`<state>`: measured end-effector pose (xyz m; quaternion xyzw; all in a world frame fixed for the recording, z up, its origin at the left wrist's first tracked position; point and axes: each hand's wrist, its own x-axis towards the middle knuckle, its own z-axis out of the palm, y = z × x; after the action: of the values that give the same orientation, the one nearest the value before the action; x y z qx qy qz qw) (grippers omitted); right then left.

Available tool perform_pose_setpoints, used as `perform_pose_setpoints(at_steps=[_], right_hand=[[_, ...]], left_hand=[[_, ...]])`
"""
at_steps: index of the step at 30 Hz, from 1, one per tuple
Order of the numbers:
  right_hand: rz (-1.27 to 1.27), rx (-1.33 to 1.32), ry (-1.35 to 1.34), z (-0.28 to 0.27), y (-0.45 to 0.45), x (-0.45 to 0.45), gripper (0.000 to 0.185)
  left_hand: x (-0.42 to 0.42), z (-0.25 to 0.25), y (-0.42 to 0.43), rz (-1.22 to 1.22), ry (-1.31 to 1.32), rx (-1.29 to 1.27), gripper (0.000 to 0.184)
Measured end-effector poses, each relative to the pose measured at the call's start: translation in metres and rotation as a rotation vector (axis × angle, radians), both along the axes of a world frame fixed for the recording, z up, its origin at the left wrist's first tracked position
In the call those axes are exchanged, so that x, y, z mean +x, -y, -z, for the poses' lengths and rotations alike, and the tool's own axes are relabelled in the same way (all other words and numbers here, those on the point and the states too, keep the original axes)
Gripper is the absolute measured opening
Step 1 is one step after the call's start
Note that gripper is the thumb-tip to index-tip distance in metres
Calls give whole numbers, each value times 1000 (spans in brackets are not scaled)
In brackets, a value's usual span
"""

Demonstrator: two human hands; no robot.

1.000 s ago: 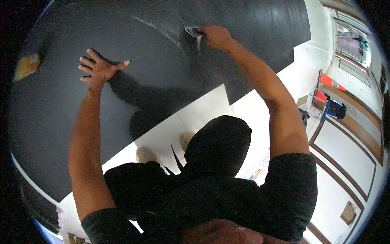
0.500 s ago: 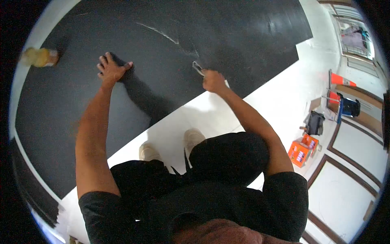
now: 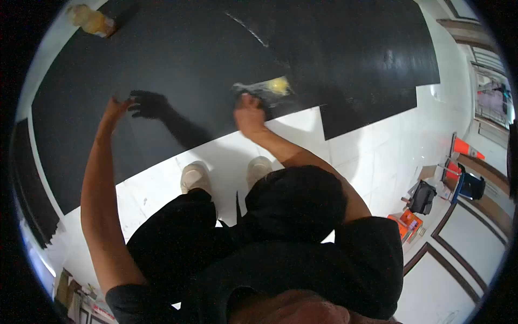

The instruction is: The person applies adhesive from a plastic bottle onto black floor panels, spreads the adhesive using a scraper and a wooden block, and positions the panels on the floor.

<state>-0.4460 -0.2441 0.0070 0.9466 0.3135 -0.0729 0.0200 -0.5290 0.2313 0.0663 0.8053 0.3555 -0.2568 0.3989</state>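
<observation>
A large black sheet (image 3: 183, 59) covers much of the pale floor in front of me. My left hand (image 3: 116, 106) is raised over its left part, fingers apart and holding nothing; its shadow falls on the sheet. Near the sheet's front edge, my right hand (image 3: 250, 116) has its fingers curled at the left end of a blurred, shiny clear thing with a yellow patch (image 3: 278, 86). What that thing is, I cannot make out. A bottle with yellow contents (image 3: 94, 21) is at the sheet's far left edge.
My two shoes (image 3: 195, 177) stand on white tiles before the sheet. A pale scuff line (image 3: 248, 29) marks the sheet. At the right are an orange cone (image 3: 467, 147), a dark bag (image 3: 422, 197), orange boxes (image 3: 411, 222) and panelled doors (image 3: 440, 278).
My left hand has lifted off the sheet. My right hand has moved left and slightly nearer me; the thing at it now shows a yellow patch. The view has shifted.
</observation>
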Motion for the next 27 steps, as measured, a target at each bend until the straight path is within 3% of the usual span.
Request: perform_pose_setpoints(at_steps=[1,2,4,5,6,8,10,13,15,16,17,18,19,21,22,23,25,27], right_hand=[[-47,85,-173,-17,-11,-2,41],[-92,179,-335,-41,-24,4,40],[90,359,-745,-73,-43,28,54],[138,375,-726,-81,-40,38,54],[221,526,-796,-87,-36,48,56],[336,707,-842,-88,-12,62,58],[544,1511,-1124,-78,28,70,54],[800,1912,-1181,-73,106,72,47],[879,2051,-1042,-58,170,60,44],[951,2025,-979,-54,202,54,43],[825,2089,-1012,-82,227,40,44],[975,1862,-734,-71,252,39,44],[776,1775,-649,-76,275,32,46],[1265,1523,-583,-64,309,32,54],[1296,1529,-564,-45,326,29,54],[1244,1149,-594,-19,343,24,52],[1197,768,-636,12,351,-2,59],[999,494,-379,26,338,-20,62]], left_hand=[[-7,14,-9,69,3,-48,101],[-12,19,-7,118,47,243,94],[12,-14,24,221,48,356,79],[29,-51,48,278,-18,180,72],[38,-62,56,487,-43,19,68],[63,-55,78,918,84,-434,63],[86,-58,137,1129,-11,-542,63],[108,-118,301,1220,-381,-128,64],[118,-107,364,1497,-404,-84,64],[116,-92,387,1481,-266,-83,62],[111,-74,407,1461,-133,-82,60],[105,-57,430,1455,15,-79,59],[102,-44,454,1443,161,-81,58],[105,-39,505,1462,212,-80,59],[106,-36,529,1464,178,-74,60],[105,-31,547,1465,139,-67,61],[87,-13,563,1371,270,-29,64],[67,-9,560,942,643,-215,72]])
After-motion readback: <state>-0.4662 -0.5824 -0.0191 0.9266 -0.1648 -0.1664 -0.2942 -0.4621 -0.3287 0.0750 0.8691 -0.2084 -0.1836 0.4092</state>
